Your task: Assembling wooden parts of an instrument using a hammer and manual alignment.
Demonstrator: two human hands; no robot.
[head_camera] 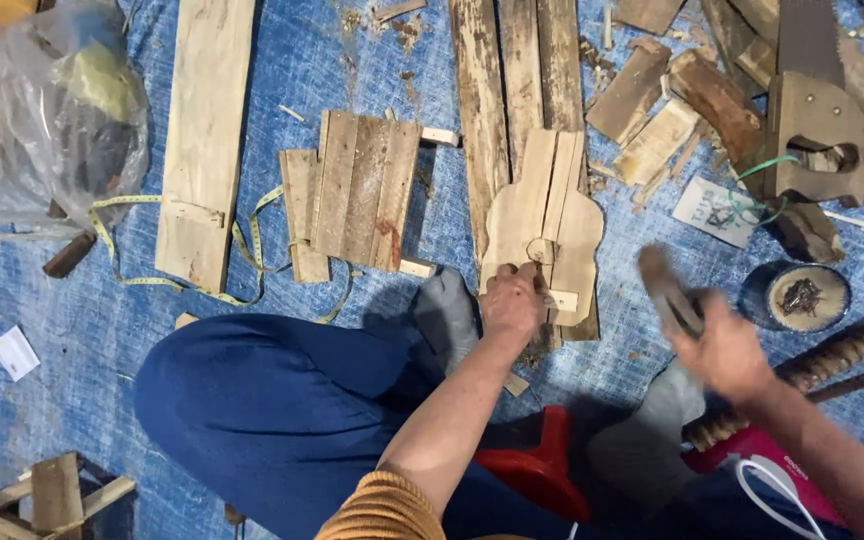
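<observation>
Left hand (512,303) on cutout board (542,225), hammer (668,290) in right hand (727,350).

Floor cover (102,330): blue, mottled with pale wear. Cut board (544,225) and planks (204,130): pale tan wood, grey-brown streaks; tape measure (112,215) yellow. Trousers (282,410) dark blue, cuff (382,510) ribbed mustard, stool (542,465) red, socks (447,315) grey.

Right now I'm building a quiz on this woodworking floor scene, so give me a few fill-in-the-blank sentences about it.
1. The left hand presses on a guitar-shaped ____ cutout.
2. The right hand holds a blurred ____.
3. A yellow ____ snakes around the plank.
4. The round tin holds small ____.

Missing words: wooden; hammer; tape measure; nails
</observation>
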